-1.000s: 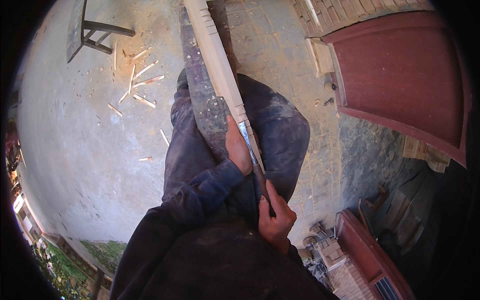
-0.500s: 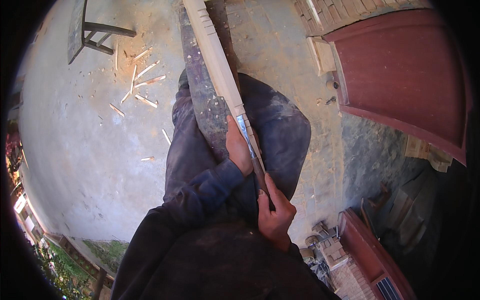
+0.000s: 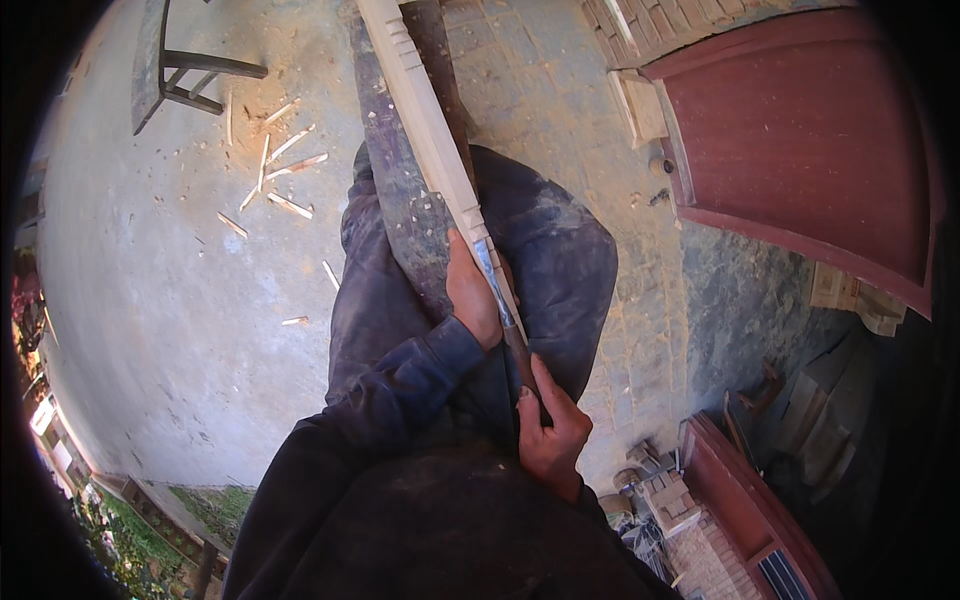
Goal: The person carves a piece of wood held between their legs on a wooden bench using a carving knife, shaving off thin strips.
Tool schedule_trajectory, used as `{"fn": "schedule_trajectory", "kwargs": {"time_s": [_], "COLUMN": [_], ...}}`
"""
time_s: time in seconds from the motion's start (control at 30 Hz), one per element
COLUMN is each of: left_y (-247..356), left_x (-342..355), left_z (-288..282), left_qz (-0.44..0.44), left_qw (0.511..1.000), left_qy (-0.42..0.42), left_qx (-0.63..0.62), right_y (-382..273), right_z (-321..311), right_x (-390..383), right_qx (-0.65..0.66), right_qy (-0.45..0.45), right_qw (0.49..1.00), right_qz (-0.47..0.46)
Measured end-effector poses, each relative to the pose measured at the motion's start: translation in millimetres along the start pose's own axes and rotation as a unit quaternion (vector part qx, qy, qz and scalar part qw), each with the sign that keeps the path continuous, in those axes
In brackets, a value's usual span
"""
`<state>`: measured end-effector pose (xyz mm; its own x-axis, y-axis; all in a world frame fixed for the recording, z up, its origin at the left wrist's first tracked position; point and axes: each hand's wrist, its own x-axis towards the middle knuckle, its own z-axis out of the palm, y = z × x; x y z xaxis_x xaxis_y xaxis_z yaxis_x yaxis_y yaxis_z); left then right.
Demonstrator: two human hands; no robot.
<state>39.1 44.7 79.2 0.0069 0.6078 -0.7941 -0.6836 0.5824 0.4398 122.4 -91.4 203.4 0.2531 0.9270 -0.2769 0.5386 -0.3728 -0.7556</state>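
Steel against wood at the near notches (image 3: 470, 214) now, clasping a chisel (image 3: 517, 348) in the right grip (image 3: 553, 430), wrapping the left grip (image 3: 472, 290) round pale timber (image 3: 432, 135) along the desk (image 3: 400, 200), with far notches (image 3: 402, 40) already scored but perhaps yet to be cleared.

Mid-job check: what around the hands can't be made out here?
All in the head view:
Left hand: most fingers, hidden behind the wooden bar.
Wooden bar: far end, cut off by the top edge.
Chisel: handle's end, covered by the right hand; cutting edge, too small to judge its bite.
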Motion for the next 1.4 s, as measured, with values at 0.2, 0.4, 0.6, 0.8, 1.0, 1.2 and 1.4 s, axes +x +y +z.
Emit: {"fn": "schedule_trajectory", "kwargs": {"time_s": [0.2, 0.4, 0.6, 0.8, 1.0, 1.2, 1.4], "left_y": [1.0, -0.7, -3.8, 1.1, 0.3, 1.8, 1.3], "left_x": [-0.9, -0.3, 3.7, 0.5, -0.5, 0.0, 1.6], "left_z": [2.6, -0.1, -4.8, 3.5, 1.3, 3.5, 3.5], "left_qz": [-0.002, 0.011, 0.013, -0.003, 0.005, -0.001, -0.003], "left_qw": [1.000, 1.000, 1.000, 1.000, 1.000, 1.000, 0.999], "left_qy": [0.010, -0.001, -0.018, 0.009, -0.004, 0.000, -0.006], "left_qx": [-0.003, 0.006, 0.005, -0.002, 0.008, -0.015, -0.038], "right_y": [1.2, 20.4, 15.8, 4.2, 1.5, -6.6, -27.2], "right_z": [-0.6, 12.6, 10.6, 6.3, 8.4, 3.8, -14.8], "right_x": [-0.3, 1.0, 2.0, 3.9, 5.0, 15.6, 16.4], "right_qx": [0.002, 0.008, 0.001, 0.016, 0.021, 0.008, -0.027], "right_qy": [-0.002, 0.042, 0.042, 0.018, 0.011, 0.024, -0.007], "right_qw": [1.000, 0.997, 0.997, 1.000, 1.000, 0.999, 0.999], "right_qz": [-0.003, -0.066, -0.060, -0.013, 0.006, -0.048, -0.016]}}
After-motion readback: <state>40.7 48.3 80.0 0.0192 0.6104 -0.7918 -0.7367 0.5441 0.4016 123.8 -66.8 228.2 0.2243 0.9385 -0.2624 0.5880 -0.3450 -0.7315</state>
